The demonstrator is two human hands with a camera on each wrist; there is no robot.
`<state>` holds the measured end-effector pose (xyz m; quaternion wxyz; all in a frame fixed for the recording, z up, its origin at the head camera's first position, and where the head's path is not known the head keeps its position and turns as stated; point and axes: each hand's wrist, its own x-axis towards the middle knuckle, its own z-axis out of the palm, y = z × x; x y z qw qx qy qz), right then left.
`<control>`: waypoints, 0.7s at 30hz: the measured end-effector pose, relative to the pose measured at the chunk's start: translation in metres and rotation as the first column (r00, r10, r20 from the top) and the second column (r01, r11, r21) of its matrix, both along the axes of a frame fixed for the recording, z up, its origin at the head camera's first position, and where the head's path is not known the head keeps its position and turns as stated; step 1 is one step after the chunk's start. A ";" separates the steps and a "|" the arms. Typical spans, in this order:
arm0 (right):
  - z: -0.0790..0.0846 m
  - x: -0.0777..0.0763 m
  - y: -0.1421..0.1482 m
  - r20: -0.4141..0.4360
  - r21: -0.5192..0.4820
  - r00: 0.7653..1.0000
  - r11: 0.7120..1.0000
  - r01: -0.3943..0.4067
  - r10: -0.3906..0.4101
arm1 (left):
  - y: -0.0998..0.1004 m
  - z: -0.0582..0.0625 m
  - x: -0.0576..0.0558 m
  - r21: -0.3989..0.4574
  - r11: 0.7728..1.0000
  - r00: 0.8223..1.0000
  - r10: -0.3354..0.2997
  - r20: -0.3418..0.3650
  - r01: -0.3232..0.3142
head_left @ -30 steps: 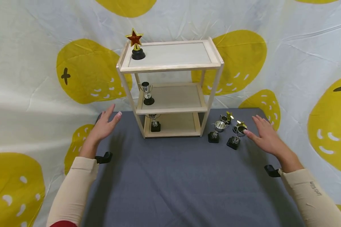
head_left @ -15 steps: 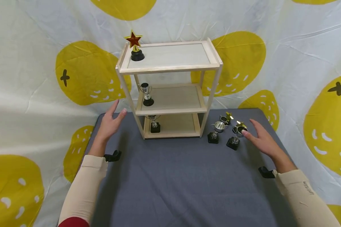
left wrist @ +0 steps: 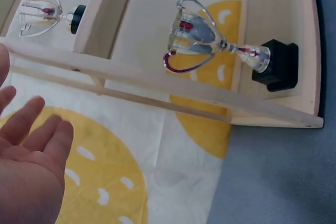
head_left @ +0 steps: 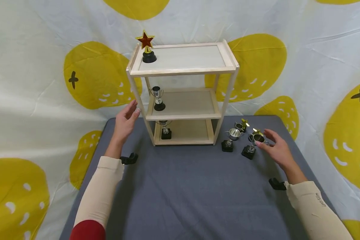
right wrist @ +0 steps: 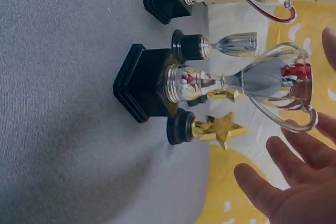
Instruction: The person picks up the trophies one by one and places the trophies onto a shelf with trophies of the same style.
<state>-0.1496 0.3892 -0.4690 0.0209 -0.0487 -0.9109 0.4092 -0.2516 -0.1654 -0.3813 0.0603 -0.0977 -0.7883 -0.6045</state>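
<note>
My right hand [head_left: 277, 150] reaches in beside a two-handled silver trophy cup [head_left: 249, 151], thumb and fingers apart at its rim. In the right wrist view, fingertips [right wrist: 247, 174] come close to one curved handle of this trophy cup, which stands upright on a black base. My left hand [head_left: 124, 125] is held in the air by the left post of a wooden shelf rack [head_left: 183, 71], fingers loosely extended, nothing in it. Silver trophy cups stand at the left on the middle shelf [head_left: 159, 105] and the bottom shelf [head_left: 166, 134]. A red star trophy [head_left: 149, 57] stands on top.
Left of the nearest cup stands another silver trophy cup [head_left: 228, 145]. Behind are a smaller cup [right wrist: 191, 46] and gold star trophies [right wrist: 223, 129]. A grey cloth [head_left: 192, 186] covers the table, and a fruit-patterned curtain [head_left: 180, 20] hangs around it.
My right hand has moved left to the silver trophy cup, its fingers bending in around the rim. My left hand has shifted right and up towards the rack's left post. The trophies stay put.
</note>
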 end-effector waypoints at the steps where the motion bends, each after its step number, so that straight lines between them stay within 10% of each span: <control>1: -0.001 0.000 -0.001 -0.010 0.002 1.000 1.000 0.014 -0.013 | 0.001 0.000 0.000 0.006 1.000 1.000 0.006 -0.016 -0.006; 21: -0.017 -0.006 -0.016 -0.089 0.053 0.988 0.990 0.132 -0.127 | 0.009 -0.001 -0.007 0.144 0.989 0.993 -0.022 -0.118 0.039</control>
